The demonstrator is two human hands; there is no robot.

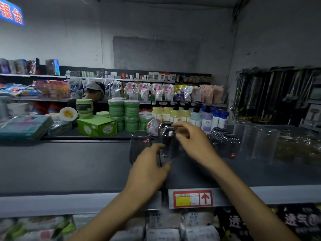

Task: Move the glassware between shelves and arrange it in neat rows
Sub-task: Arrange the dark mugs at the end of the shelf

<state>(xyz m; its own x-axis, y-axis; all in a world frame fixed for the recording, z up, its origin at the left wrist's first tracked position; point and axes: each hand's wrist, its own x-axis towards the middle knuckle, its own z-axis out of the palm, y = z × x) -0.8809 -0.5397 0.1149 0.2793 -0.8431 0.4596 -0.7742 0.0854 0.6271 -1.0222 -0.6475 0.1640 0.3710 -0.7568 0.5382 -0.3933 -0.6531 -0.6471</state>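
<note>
On the dark top shelf [69, 167] stand several dark smoked glasses. One ribbed dark glass [139, 145] stands at the left. A shiny dark glass [169, 141] sits in the middle with another [164, 125] just behind it. My right hand [192, 141] pinches the rim of the middle glass from the right. My left hand [149, 169] reaches to its base with relaxed fingers, thumb and forefinger apart near the glass. Two diamond-cut dark glasses [225, 143] stand to the right, and clear tumblers [257, 141] stand beyond them.
Green jars [124, 110], a green box [97, 126] and pump bottles [175, 113] line the back of the shelf. A folded teal cloth pack [24, 126] lies far left. A red price tag [192, 198] marks the shelf edge. Packaged goods fill the lower shelf [165, 226]. A person's head [95, 92] shows beyond.
</note>
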